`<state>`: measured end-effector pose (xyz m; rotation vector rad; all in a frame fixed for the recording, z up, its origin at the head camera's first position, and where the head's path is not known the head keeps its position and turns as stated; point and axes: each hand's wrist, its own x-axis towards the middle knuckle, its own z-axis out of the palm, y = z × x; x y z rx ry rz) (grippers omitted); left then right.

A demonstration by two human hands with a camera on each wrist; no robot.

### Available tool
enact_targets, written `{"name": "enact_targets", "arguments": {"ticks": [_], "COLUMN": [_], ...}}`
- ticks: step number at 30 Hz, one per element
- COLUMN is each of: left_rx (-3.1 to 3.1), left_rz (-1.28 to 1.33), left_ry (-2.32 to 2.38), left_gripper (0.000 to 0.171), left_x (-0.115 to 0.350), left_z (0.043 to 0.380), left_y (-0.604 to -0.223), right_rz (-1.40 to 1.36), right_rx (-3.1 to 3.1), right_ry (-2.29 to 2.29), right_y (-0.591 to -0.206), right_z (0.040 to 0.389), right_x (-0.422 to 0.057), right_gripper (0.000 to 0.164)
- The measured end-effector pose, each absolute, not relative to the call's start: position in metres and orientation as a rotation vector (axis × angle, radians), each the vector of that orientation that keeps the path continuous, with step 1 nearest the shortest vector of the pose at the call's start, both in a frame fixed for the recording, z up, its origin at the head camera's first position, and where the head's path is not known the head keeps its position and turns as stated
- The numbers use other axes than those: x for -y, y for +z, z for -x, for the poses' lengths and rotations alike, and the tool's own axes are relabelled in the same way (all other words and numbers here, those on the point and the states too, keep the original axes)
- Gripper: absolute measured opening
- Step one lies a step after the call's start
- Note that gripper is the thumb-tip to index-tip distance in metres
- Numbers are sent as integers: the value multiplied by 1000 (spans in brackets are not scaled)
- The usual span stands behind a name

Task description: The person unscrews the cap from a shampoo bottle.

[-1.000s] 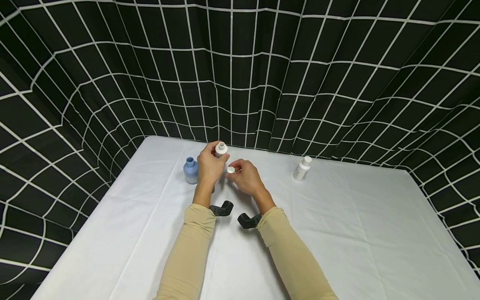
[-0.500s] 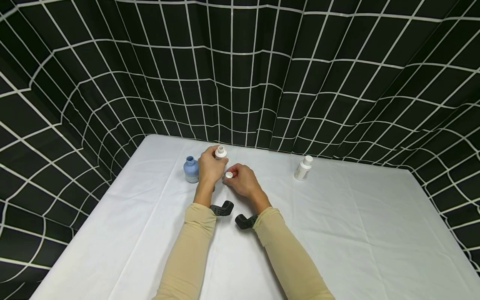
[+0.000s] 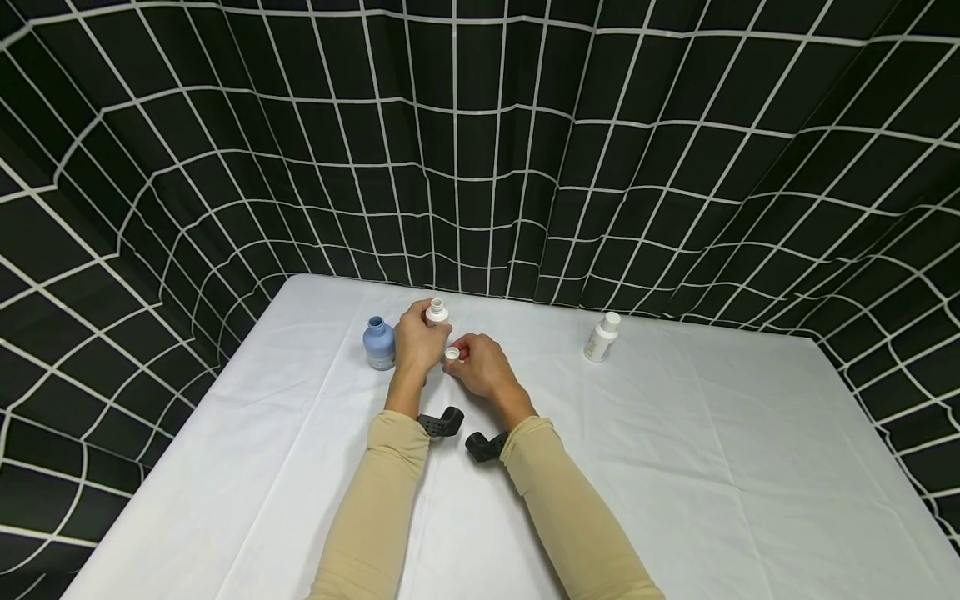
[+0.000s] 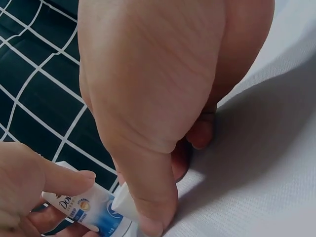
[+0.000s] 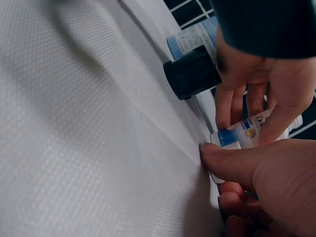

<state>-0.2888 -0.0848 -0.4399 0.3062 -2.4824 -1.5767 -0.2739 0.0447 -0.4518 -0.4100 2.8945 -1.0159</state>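
In the head view my left hand (image 3: 418, 342) grips a small white bottle (image 3: 437, 312), upright with its neck uncovered. The left wrist view shows blue and white print and an orange mark on this bottle (image 4: 86, 207). My right hand (image 3: 487, 367) pinches a white screw cap (image 3: 452, 354), hollow side up, in front of the bottle. Low by the cloth in the right wrist view, the right thumb (image 5: 232, 160) covers much of the cap; whether the cap touches the cloth I cannot tell. A blue bottle (image 3: 379, 345) with an uncovered neck stands just left of my left hand.
Farther right on the white-clothed table (image 3: 660, 467) stands another white bottle (image 3: 602, 338) with its cap on. Behind the table hangs a black curtain (image 3: 495, 142) with a white grid. Black wrist devices (image 3: 442, 422) are worn on both wrists.
The right hand has moved left and lower with the cap, closer to the cloth. The left hand has lowered its bottle slightly. Both other bottles stay in place.
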Motion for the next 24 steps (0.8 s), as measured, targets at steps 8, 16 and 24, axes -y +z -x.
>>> {"name": "enact_targets", "arguments": {"ticks": [8, 16, 24], "left_rx": [2429, 2320, 2279], "left_rz": [-296, -128, -58], "left_ry": [-1584, -1458, -1497], "left_gripper": [65, 60, 56], "left_x": [81, 66, 54], "left_z": [285, 278, 272], "left_y": [-426, -400, -396], "right_rz": [400, 421, 328], "right_rx": [-2834, -2806, -2803], "right_ry": [-1073, -1158, -1235], "right_y": [-449, -424, -385], "right_z": [270, 257, 244], "right_x": [-51, -81, -140], "right_gripper": [39, 38, 40]}}
